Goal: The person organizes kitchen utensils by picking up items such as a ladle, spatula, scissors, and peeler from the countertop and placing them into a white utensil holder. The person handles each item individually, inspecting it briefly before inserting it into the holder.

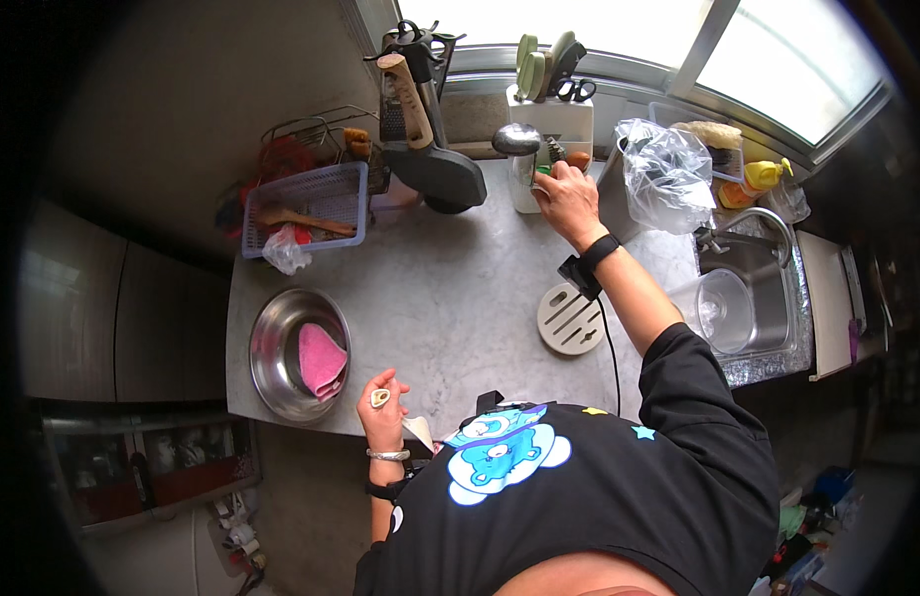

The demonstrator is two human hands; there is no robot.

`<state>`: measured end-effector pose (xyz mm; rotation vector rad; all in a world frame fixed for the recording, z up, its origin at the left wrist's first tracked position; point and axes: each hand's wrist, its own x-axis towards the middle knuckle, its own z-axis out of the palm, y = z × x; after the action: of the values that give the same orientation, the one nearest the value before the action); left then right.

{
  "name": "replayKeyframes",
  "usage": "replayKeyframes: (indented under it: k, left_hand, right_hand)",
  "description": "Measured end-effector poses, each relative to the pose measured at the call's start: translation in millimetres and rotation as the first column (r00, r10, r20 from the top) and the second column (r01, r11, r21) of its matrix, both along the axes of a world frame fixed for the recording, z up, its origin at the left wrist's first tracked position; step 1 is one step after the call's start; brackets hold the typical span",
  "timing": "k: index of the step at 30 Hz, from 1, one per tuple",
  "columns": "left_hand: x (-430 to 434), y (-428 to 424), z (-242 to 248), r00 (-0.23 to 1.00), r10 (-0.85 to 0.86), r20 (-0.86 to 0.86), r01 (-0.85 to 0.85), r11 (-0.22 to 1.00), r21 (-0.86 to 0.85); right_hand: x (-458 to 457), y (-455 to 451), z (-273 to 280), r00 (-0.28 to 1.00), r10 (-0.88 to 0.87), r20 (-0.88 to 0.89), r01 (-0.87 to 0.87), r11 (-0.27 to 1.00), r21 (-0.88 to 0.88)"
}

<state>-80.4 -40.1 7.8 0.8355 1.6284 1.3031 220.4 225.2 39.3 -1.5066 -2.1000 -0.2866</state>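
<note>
My right hand [569, 200] reaches to the back of the counter, its fingertips at a clear container [524, 190] beside the white knife block [550, 119]. A utensil with a rounded metal head [517, 139] stands there; whether my fingers grip anything is hidden. My left hand [384, 410] is near the front edge, shut on a pale spoon-like utensil [417, 428] whose end with a hole shows above the fist. To its left, a steel bowl [262, 372] holds a folded pink cloth [322, 360]. A round, slotted cream-coloured disc [571, 319] lies below my right forearm.
A blue plastic basket [303, 175] with a wooden utensil stands back left, beside a rack of black utensils [437, 167]. A plastic bag [664, 175] and a yellow-topped bottle [754, 185] are back right. The steel sink [772, 298] holds a clear container [726, 311].
</note>
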Motion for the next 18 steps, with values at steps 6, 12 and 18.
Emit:
replayKeyframes:
  k: [6, 12, 18]
  left_hand:
    - [-1.3, -1.2, -2.6, 0.999, -0.014, 0.031, 0.015, 1.0, -0.025]
    - [1.6, 2.2, -2.3, 0.999, -0.027, 0.022, 0.028, 0.999, -0.021]
    - [2.7, 2.5, -6.6, 0.998, -0.036, 0.055, 0.038, 0.999, -0.032]
  right_hand:
    - [-9.5, -1.2, -3.1, 0.99, 0.095, -0.103, -0.082, 0.988, 0.127]
    - [-20.9, 3.6, -3.4, 0.995, 0.087, -0.038, -0.086, 0.996, 0.016]
    - [-34.2, 12.3, -3.1, 0.995, 0.097, 0.02, -0.095, 0.993, -0.07]
